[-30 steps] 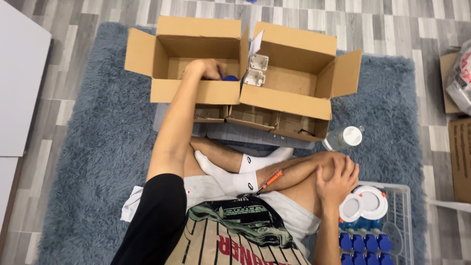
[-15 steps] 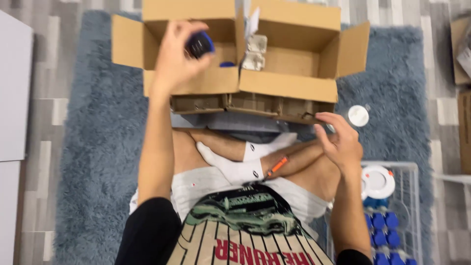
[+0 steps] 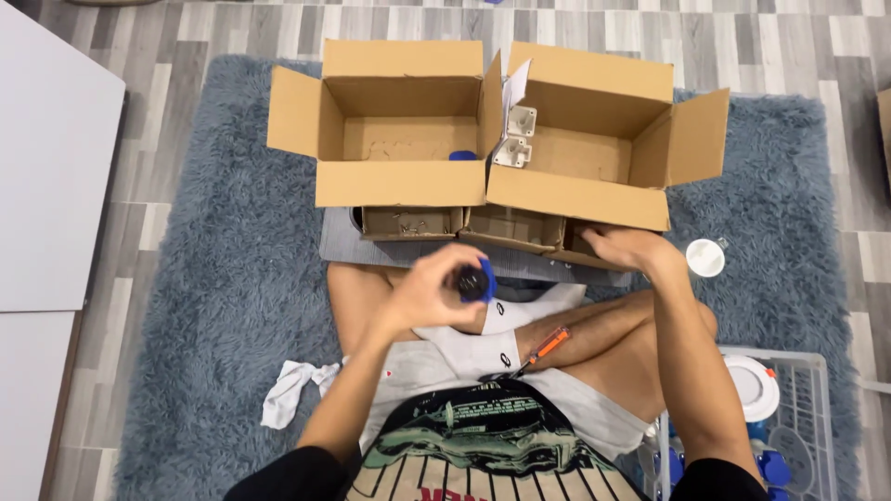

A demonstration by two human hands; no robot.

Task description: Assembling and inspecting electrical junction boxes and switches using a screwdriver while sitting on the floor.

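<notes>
Moved: left hand (image 3: 422,292) has come down from the boxes, holding a blue-black part (image 3: 473,281) over the lap.
Right hand (image 3: 624,246): flat, empty, on small trays (image 3: 506,225).
Risk: loose fingertip grip (part could drop onto rug (image 3: 213,278)).

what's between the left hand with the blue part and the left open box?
In the head view, between the left hand holding the blue part and the left open box lie a small cardboard tray and the grey board edge.
</notes>
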